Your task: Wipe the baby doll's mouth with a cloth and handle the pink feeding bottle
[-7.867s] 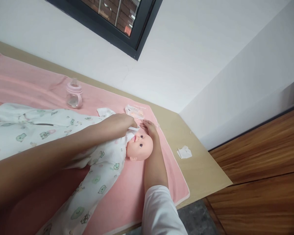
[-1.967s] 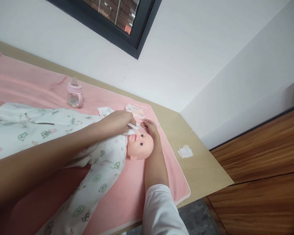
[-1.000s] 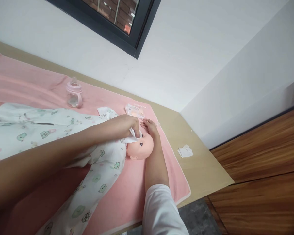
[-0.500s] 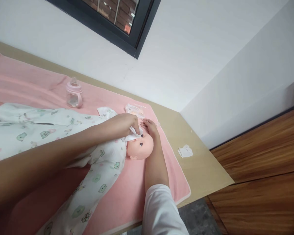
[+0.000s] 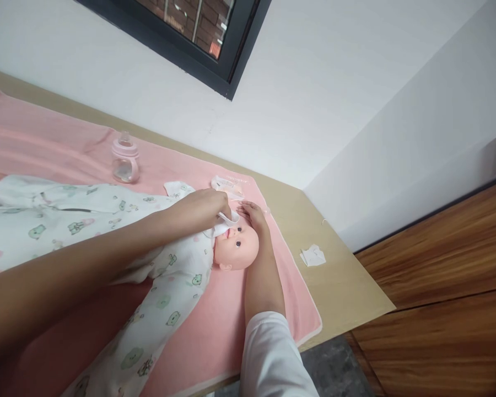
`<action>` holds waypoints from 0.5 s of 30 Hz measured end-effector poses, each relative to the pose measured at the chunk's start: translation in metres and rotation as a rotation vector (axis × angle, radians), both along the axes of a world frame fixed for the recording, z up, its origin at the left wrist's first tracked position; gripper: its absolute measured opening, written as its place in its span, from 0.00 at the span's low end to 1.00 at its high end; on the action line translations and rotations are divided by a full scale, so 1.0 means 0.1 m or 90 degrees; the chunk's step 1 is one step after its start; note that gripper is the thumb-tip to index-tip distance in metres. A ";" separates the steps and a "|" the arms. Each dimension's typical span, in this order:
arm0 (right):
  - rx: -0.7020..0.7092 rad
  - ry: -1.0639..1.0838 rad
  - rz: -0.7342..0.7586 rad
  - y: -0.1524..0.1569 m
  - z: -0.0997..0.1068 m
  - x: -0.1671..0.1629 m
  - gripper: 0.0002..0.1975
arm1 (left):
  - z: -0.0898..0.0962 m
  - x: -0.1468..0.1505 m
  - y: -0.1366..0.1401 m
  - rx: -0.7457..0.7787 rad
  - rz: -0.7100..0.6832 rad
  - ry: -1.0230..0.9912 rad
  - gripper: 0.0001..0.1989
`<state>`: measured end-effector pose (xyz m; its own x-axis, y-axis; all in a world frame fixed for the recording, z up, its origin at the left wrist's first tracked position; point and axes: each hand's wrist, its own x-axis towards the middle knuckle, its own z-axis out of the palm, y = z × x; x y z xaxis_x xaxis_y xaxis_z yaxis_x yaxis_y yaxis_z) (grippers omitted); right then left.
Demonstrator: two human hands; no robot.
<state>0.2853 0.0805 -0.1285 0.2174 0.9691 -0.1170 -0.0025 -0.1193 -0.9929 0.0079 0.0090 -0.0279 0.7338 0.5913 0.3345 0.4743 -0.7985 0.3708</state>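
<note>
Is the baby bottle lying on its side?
No, the pink baby bottle stands upright on the pink towel.

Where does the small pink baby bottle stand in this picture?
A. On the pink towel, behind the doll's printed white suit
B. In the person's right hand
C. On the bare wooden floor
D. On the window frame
A: the small pink baby bottle stands upright on the pink towel, beyond the doll's printed white suit, away from both hands.

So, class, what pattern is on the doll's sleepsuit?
The sleepsuit is white with small green bear-like figures and a few pink spots, seen in the head view.
</note>
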 end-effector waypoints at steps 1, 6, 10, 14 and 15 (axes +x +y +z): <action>0.002 0.001 0.001 0.00 0.00 0.00 0.06 | 0.00 -0.01 0.00 0.000 0.002 0.007 0.14; 0.002 -0.002 -0.001 0.00 -0.01 0.01 0.05 | 0.07 -0.06 0.03 0.001 0.055 0.015 0.14; -0.005 0.000 0.015 -0.02 0.00 0.02 0.05 | 0.14 -0.16 0.05 0.013 0.100 -0.014 0.18; -0.014 -0.014 0.047 -0.05 0.11 0.04 0.08 | 0.20 -0.27 0.09 0.043 0.125 -0.047 0.18; -0.012 -0.027 0.058 -0.06 0.17 0.04 0.09 | 0.22 -0.29 0.09 0.047 0.136 -0.048 0.18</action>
